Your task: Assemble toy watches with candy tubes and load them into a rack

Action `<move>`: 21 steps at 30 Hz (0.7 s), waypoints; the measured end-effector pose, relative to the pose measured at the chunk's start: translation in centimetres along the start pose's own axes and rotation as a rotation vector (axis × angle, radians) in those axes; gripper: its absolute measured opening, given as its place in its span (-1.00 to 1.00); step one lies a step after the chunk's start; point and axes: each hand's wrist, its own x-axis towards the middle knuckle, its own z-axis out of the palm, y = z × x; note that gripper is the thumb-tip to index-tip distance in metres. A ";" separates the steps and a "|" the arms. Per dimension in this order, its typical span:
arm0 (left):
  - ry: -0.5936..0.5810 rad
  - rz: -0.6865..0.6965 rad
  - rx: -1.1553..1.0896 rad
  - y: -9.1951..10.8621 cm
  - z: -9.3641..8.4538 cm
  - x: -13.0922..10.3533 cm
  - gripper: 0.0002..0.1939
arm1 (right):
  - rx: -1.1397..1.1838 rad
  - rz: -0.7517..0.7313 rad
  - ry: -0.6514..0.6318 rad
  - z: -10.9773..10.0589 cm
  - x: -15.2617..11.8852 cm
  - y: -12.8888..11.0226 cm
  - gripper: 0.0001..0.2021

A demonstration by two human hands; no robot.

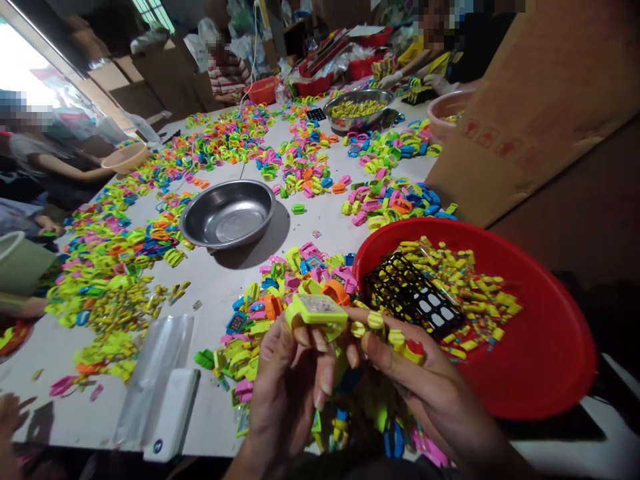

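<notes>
My left hand [293, 373] is closed on a yellow-green plastic toy watch [317, 313], whose rectangular face is turned up. Just to its right, my right hand [415, 367] pinches several small yellow pieces [377, 327], one with a red part, between thumb and fingers. Its fingertips are close beside the watch. Under and behind both hands lies a pile of colourful plastic watches [250, 333]. A large red basin [555, 360] on the right holds many small yellow pieces and a black grid tray [415, 293].
An empty metal bowl [230, 217] stands mid-table, with watches heaped [120, 233] to its left. A clear bag and white device [173, 413] lie front left. Behind the basin leans a cardboard box [530, 113]. Other people sit around the table; a metal bowl [357, 110] holds yellow pieces.
</notes>
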 end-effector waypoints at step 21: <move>-0.077 0.367 1.339 4.5 -1.8 0.9 -0.81 | -0.473 -0.199 0.131 -1.0 0.7 0.7 -0.46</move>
